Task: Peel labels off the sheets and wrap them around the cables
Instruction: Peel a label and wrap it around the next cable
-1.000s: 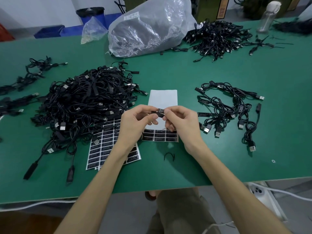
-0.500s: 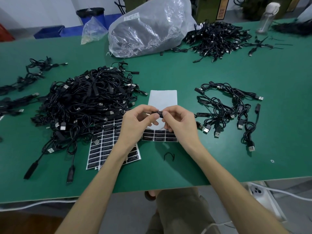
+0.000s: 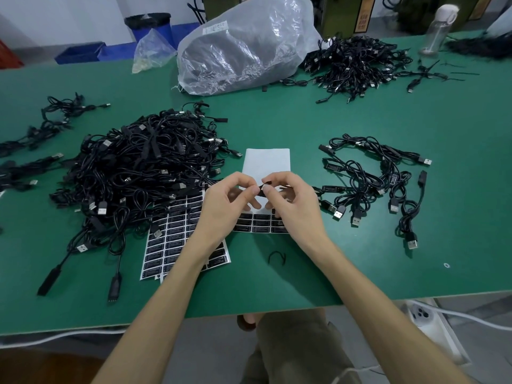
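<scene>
At centre left the pile [image 3: 133, 173] of black cables is lying, and its lower right edge is covering part of the full sheet [image 3: 177, 242]. Just right of it, in the middle of the frame, the left hand [image 3: 221, 209] is hovering with its fingers curled. Its thumb and forefinger are meeting the left end of the label [image 3: 261, 187], lightly as it seems. The label is sitting in the air between the two hands, above the used sheet [image 3: 266, 162], where only the bottom rows are showing labels. The right hand [image 3: 295, 206] is pinching the label's right end between thumb and forefinger. A dark strand between its fingers is probably the cable [image 3: 283, 187]; the rest of it is hidden. At centre right the done cables [image 3: 371, 184] are lying apart, several of them showing labels.

I judge that the wrapping step is in hand: the label is being closed around the cable. The next move is calling for pressing the sticky ends flat together, with edges matching.

Compared with half a second ago, the hands are staying in the same place, but the left fingers are spreading looser. The label's white print is no longer showing, so it is looking like a narrow dark strip.
</scene>
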{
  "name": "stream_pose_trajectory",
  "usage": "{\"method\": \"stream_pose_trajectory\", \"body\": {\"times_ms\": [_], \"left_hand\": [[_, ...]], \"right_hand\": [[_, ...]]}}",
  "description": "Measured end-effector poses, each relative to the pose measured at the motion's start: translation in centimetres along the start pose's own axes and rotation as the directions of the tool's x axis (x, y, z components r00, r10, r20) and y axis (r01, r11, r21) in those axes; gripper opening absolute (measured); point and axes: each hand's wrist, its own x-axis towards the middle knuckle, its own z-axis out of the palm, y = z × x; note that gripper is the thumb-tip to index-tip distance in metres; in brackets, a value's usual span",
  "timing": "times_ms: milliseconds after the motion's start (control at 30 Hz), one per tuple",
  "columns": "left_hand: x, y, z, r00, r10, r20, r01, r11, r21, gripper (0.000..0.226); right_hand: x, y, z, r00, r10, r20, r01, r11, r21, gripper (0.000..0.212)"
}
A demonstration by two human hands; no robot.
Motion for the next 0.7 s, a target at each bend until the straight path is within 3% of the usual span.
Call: {"method": "stream_pose_trajectory", "body": {"times_ms": [300, 700], "left_hand": [[0.12, -0.45, -0.22, 1.0, 0.022, 0.007, -0.022, 1.0, 0.003, 0.006], [-0.14, -0.07, 0.07, 0.998, -0.056, 0.034, 0.057, 0.998, -0.03, 0.01]], "right_hand": [[0.18, 0.1, -0.36, 0.995, 0.07, 0.078, -0.087, 0.967, 0.239, 0.014], [0.34, 0.27, -0.19, 0.992, 0.122, 0.005, -0.12, 0.966, 0.227, 0.031]]}}
